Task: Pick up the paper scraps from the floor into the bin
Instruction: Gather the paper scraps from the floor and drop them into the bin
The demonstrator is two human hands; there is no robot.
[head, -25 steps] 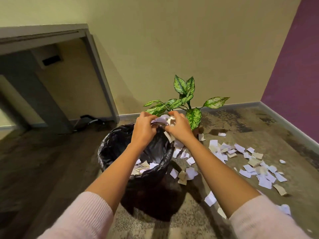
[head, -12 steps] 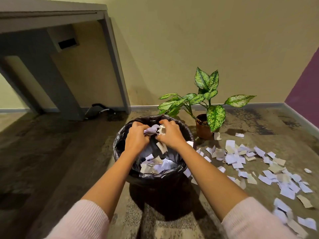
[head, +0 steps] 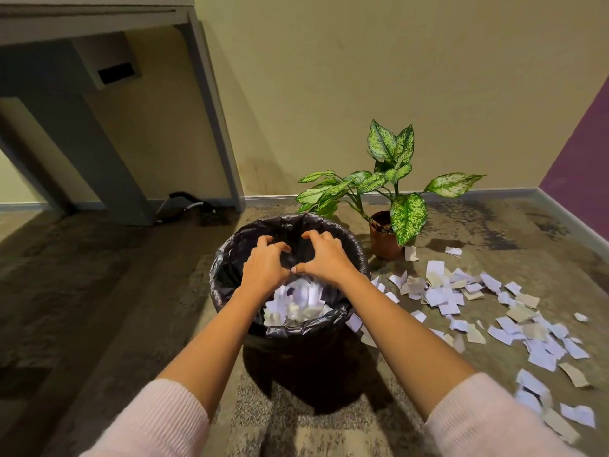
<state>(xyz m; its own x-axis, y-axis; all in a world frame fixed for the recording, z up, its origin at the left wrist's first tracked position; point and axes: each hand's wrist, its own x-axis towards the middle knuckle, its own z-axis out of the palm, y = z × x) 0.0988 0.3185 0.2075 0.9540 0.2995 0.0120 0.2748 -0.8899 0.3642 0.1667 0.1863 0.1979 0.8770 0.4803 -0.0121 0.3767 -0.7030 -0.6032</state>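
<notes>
Both hands were held over the mouth of the bin [head: 290,334], a round container lined with a black plastic bag whose edge was folded over the rim. The left hand [head: 263,263] was positioned above the far left part of the opening, palm down, its fingers [head: 267,241] curled and spread apart, with nothing seen between them. The right hand [head: 324,255] was placed just beside it, also palm down, its fingers [head: 316,235] loosely spread and bent, and empty as far as could be seen. The two thumbs were brought close together at the middle of the opening; whether they touched could not be told.

Below the hands, a heap of white and tan paper scraps [head: 296,301] was seen inside the bin, somewhat blurred. Many more scraps [head: 468,295] were left scattered on the floor [head: 99,291] to the right of the bin, from just beside its wall out toward the right edge of the view, some overlapping in a loose pile and others lying singly. One scrap was seen touching the base of a potted plant [head: 385,192], which stood in a brown pot behind and to the right of the bin, near the yellow wall. Pale pink sleeves [head: 158,420] were pushed up on both forearms. A grey counter [head: 99,24] was seen at the upper left, well apart from the bin.
</notes>
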